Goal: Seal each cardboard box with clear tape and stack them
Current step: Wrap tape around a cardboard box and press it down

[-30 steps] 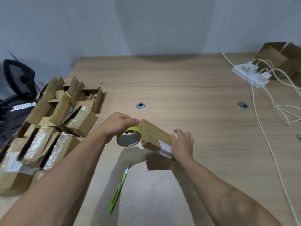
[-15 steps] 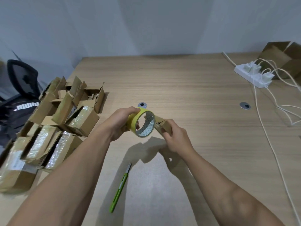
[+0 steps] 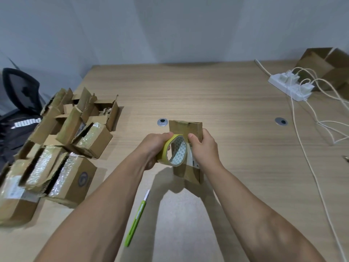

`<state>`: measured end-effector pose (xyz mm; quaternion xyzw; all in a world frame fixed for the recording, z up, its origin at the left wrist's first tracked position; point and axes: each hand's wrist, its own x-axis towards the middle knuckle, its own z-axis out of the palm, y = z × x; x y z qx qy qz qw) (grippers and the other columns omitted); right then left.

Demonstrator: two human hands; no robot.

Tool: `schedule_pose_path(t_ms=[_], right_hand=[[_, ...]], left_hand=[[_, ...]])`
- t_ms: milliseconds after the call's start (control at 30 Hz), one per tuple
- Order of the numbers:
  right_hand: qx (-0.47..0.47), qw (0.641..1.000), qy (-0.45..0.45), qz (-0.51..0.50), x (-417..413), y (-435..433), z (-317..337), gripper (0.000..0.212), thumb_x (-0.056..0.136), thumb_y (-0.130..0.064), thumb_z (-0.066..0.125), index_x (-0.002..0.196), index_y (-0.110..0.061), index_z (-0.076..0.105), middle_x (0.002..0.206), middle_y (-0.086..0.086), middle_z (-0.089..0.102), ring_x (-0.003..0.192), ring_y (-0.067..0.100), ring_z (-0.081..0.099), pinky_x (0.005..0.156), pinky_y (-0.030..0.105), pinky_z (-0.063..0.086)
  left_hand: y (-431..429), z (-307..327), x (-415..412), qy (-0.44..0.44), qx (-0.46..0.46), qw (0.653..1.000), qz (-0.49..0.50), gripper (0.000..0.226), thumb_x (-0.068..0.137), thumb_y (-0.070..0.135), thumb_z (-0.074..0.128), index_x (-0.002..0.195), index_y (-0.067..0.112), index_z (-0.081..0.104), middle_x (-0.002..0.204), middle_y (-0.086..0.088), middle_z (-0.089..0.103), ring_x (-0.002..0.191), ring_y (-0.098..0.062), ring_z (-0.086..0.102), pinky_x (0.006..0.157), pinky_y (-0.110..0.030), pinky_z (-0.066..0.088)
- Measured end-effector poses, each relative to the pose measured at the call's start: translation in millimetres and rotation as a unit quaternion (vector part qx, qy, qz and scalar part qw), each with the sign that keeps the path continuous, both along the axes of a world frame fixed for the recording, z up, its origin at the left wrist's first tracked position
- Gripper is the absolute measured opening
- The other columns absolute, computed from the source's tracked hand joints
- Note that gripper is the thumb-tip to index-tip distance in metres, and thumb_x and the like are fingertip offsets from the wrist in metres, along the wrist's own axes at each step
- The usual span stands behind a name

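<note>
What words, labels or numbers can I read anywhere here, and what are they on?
"puma", perhaps: white upside-down letters, blurred, on the black fabric at far left.
White label on the held cardboard box: print too small to read.
Round mark on the near left-hand box: blurred, unreadable.
Pale label at the left edge: blurred, unreadable.
Tape roll: pattern only, no words.

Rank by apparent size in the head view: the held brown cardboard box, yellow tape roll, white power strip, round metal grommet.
1. Brown cardboard box.
2. White power strip and yellow tape roll: alike; the strip lies farther, so unranked.
3. Round metal grommet.
</note>
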<state>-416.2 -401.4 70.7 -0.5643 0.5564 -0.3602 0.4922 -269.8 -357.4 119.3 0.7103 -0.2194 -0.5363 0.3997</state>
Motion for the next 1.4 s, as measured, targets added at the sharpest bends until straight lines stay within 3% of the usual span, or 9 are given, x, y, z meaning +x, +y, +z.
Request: schedule_pose_path(t_ms=[100,200,433,500,600,667,900,1200,1400], right_hand=[[0.020,0.999,-0.037,-0.028,7,2,3,0.008,0.099,-0.027,0.059,0.101,-0.024,0.065,0.095,-0.006,0.070,0.089,0.012,0.065,0.067,0.025,0.047],[0.039,0.996,-0.060,-0.051,11,3,5,0.007,0.098,-0.027,0.060,0.097,-0.024,0.065,0.095,-0.005,0.070,0.089,0.014,0.066,0.070,0.028,0.051],[0.046,0.993,-0.094,-0.053,13,-6,10,0.008,0.091,-0.037,0.063,0.090,-0.029,0.066,0.091,-0.001,0.073,0.090,0.024,0.071,0.084,0.045,0.059],[0.062,0.990,-0.116,-0.058,14,-8,12,0.010,0.083,-0.045,0.062,0.087,-0.037,0.066,0.093,0.001,0.074,0.090,0.027,0.072,0.086,0.053,0.059],[0.087,0.972,-0.190,-0.105,9,-18,19,0.016,0.082,-0.040,0.063,0.093,-0.028,0.066,0.098,0.008,0.075,0.091,0.030,0.073,0.086,0.057,0.058],[0.093,0.966,-0.213,-0.117,5,-24,22,0.017,0.085,-0.036,0.063,0.096,-0.023,0.066,0.099,0.010,0.075,0.092,0.031,0.074,0.087,0.058,0.058],[0.049,0.975,-0.166,-0.141,-1,-25,17,0.013,0.085,-0.039,0.064,0.088,-0.027,0.068,0.091,0.001,0.075,0.088,0.026,0.073,0.087,0.053,0.059],[0.028,0.967,-0.183,-0.175,-2,-32,25,0.015,0.081,-0.041,0.064,0.083,-0.027,0.069,0.091,0.003,0.075,0.090,0.032,0.072,0.086,0.055,0.058],[0.007,0.968,-0.193,-0.160,-2,-32,27,0.009,0.080,-0.043,0.064,0.075,-0.036,0.066,0.090,0.003,0.075,0.090,0.033,0.072,0.085,0.058,0.058]], left_hand=[[-3,-3,2,-0.011,0.014,1.000,-0.014,0.036,0.098,0.037,0.062,0.103,0.002,0.069,0.052,0.000,0.063,0.043,-0.014,0.059,0.048,-0.026,0.051],[-8,-6,4,-0.035,0.029,0.999,-0.028,0.043,0.092,0.043,0.067,0.105,0.002,0.071,0.082,-0.013,0.074,0.067,-0.028,0.069,0.070,-0.043,0.061],[-10,-3,0,-0.099,0.029,0.994,-0.033,0.047,0.091,0.052,0.066,0.095,0.006,0.072,0.085,-0.009,0.073,0.072,-0.024,0.068,0.066,-0.031,0.054],[-7,-8,-3,-0.062,-0.044,0.997,-0.005,0.046,0.092,0.053,0.064,0.096,0.008,0.075,0.090,-0.008,0.076,0.080,-0.024,0.071,0.075,-0.033,0.057],[5,-20,-11,0.084,-0.165,0.981,0.059,0.029,0.101,0.032,0.054,0.094,0.010,0.072,0.083,-0.008,0.072,0.075,-0.018,0.066,0.067,-0.026,0.054],[14,-31,-12,0.108,-0.197,0.972,0.069,0.024,0.101,0.020,0.051,0.091,0.006,0.068,0.083,-0.009,0.069,0.077,-0.019,0.063,0.069,-0.025,0.053],[13,-27,-2,0.016,-0.196,0.981,-0.011,0.029,0.081,0.038,0.063,0.087,0.010,0.071,0.079,-0.005,0.068,0.075,-0.019,0.058,0.077,-0.035,0.046],[7,-21,-6,-0.075,-0.148,0.984,-0.072,0.032,0.101,0.028,0.057,0.077,0.012,0.069,0.063,0.000,0.066,0.056,-0.010,0.058,0.058,-0.022,0.045],[6,-25,-2,-0.115,-0.086,0.985,-0.099,0.045,0.095,0.040,0.063,0.084,-0.002,0.071,0.069,-0.008,0.065,0.063,-0.020,0.056,0.065,-0.029,0.043]])
